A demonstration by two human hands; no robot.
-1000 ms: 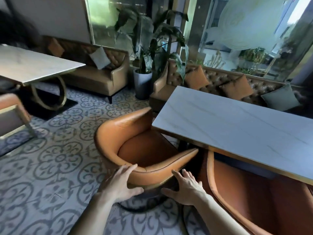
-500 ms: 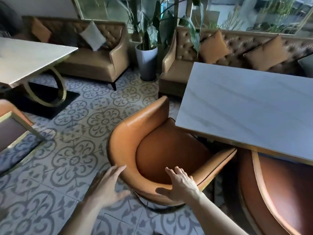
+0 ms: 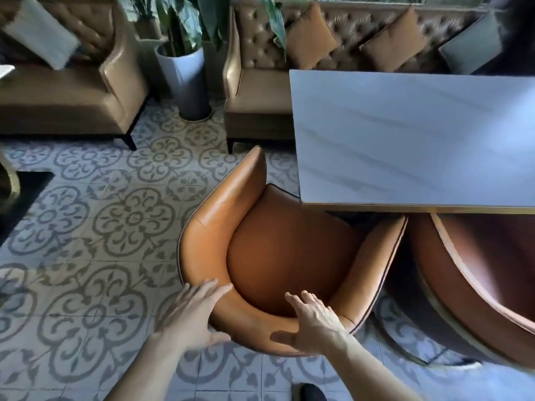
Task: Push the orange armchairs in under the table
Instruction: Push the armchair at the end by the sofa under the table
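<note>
An orange leather armchair stands at the near left corner of the white marble table, its open front turned toward the table and its right arm tip just under the table edge. My left hand lies flat on the outside of the curved backrest, fingers spread. My right hand rests on the top rim of the backrest, fingers stretched over it and thumb on the outer side. A second orange armchair sits to the right, its front part hidden under the table.
Two tufted brown sofas with cushions stand beyond the table, with a potted plant between them. Patterned floor tiles spread out to the left. A black table base is at the left edge. A dark shoe shows below.
The view has come closer and tilted down over the armchair. The chair now faces the table more squarely. Both hands, off the backrest half a second ago, now lie on it.
</note>
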